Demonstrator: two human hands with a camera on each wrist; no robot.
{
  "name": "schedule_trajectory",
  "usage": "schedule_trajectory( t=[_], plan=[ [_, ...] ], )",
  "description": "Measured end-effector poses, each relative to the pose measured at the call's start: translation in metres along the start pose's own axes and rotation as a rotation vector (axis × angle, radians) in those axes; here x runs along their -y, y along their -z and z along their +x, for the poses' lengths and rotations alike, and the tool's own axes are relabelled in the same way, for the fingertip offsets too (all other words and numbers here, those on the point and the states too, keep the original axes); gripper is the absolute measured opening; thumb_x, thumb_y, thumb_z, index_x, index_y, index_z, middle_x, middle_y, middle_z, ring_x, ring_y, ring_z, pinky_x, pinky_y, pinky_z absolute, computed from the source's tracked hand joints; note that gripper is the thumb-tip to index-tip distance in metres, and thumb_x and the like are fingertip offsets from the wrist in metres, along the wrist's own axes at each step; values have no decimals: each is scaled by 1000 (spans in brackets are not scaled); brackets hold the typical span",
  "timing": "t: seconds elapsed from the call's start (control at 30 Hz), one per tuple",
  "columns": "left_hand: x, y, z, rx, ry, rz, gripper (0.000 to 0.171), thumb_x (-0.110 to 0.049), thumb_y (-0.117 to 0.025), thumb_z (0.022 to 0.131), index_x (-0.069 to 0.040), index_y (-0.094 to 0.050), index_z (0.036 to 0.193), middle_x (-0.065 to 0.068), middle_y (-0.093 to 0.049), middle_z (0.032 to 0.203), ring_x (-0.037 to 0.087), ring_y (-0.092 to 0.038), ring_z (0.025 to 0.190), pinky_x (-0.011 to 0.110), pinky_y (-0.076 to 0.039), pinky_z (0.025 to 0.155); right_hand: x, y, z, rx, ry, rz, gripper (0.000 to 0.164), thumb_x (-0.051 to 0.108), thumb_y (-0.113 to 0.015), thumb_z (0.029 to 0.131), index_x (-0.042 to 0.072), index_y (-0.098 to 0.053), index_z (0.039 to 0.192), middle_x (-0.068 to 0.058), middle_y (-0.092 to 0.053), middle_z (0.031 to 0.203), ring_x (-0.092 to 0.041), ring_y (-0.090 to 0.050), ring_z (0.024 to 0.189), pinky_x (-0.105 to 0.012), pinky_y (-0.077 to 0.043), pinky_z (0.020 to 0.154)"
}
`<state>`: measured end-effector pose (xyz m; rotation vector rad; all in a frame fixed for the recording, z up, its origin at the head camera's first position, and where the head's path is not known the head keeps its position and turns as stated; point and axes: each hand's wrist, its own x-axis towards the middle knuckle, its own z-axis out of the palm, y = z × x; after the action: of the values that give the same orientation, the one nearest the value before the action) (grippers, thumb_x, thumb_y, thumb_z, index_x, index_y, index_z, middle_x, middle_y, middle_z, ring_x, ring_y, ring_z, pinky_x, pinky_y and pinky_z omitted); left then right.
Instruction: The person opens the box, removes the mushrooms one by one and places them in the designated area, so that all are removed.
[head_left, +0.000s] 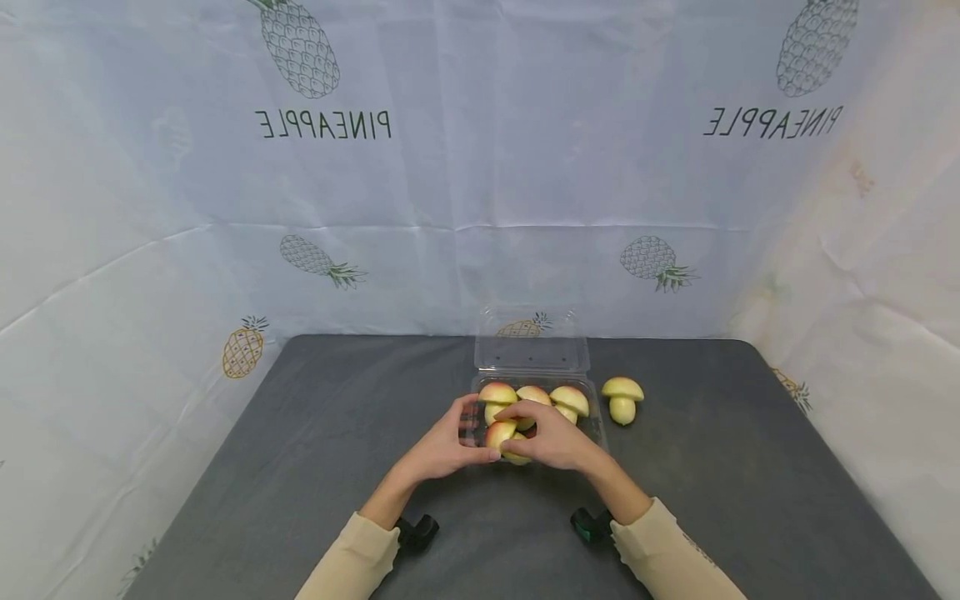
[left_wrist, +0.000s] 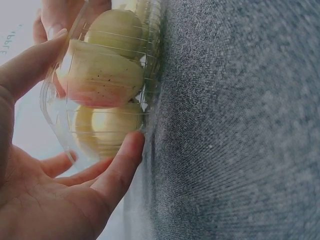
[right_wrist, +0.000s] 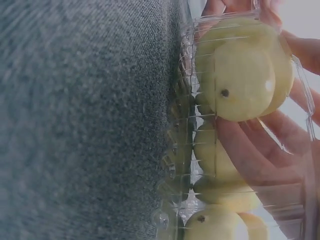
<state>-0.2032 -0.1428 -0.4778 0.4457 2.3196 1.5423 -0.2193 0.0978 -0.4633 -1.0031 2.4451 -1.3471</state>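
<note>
A clear plastic clamshell container (head_left: 597,421) holds several yellow mushrooms with reddish caps, with three (head_left: 498,393) along its back row. My left hand (head_left: 442,446) grips the container's left side, thumb near the front rim and fingers around the outer wall, as the left wrist view (left_wrist: 107,187) shows from below. Inside the front of the container, my right hand (head_left: 555,437) pinches a mushroom (head_left: 517,458) between thumb and fingers. Beside it lies another front mushroom (head_left: 500,434). In the right wrist view the pinched mushroom (right_wrist: 245,75) shows through the clear wall. My fingers partly hide the contents.
The container's hinged lid (head_left: 532,357) stands open toward the back. One loose mushroom (head_left: 622,400) lies on the dark grey table (head_left: 360,417) to the right of the container. A white cloth with pineapple prints (head_left: 480,167) hangs behind the table and at both sides.
</note>
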Motion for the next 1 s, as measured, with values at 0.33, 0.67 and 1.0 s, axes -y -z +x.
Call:
schedule_trajectory(
  t=[0.33,0.67,1.0],
  plan=[
    [-1,0,-1,-4,7,-2,100,-35,-82,88,-10,-18,161,19,-31,157,38,-44,138,49,-50,102,-1,3,-3,-17,35,34,37,25,-75,96,7,-67,127,-4,-64,116,-25,-63,96,-37,-58,77],
    [-3,-1,-1,-14,10,8,102,-39,-82,87,-10,-19,161,19,-30,158,38,-44,138,49,-50,102,3,12,-11,-67,42,22,38,28,-75,96,8,-68,128,-6,-65,119,-28,-65,100,-42,-59,82],
    [-2,0,0,-10,15,1,96,-28,-81,89,-9,-19,160,21,-30,156,40,-43,138,50,-50,103,7,22,-18,-109,8,51,39,27,-76,94,11,-68,129,-8,-64,127,-32,-61,115,-42,-60,83]
  ],
)
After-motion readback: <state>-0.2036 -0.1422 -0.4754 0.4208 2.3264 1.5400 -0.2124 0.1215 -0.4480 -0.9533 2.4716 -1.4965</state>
